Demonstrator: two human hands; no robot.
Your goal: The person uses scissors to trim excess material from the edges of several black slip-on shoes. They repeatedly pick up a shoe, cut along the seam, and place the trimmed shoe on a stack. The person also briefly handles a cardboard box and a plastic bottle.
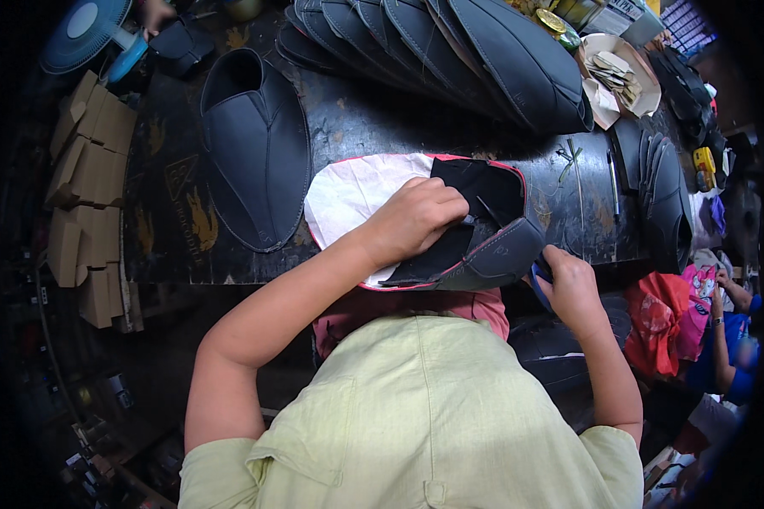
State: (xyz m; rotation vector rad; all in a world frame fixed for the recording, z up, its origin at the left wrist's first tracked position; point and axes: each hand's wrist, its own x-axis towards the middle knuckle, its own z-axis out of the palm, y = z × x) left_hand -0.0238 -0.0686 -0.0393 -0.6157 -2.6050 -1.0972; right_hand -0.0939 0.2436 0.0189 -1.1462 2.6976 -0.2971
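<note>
Across the table's near edge lies a shoe upper [497, 254] in dark leather, its white and black lining turned upward and red along the rim. My left hand [420, 216] is closed over its inside, fingers curled down on the black lining; what exactly they pinch is hidden. At the upper's right end, my right hand [571, 288] grips a blue-handled tool [536, 284], mostly covered by the hand, so its kind does not show. A thin pale sliver [488, 208] shows inside the opening. Left of it, another dark upper [259, 161] lies flat.
Stacked dark uppers [450, 59] fill the table's far side. A paper-lined bowl [645, 81] holds small pale pieces at far right, with more uppers [664, 199] below it. Brown cartons [89, 187] and a blue fan [81, 34] stand left. Another person's arm [723, 339] shows at right.
</note>
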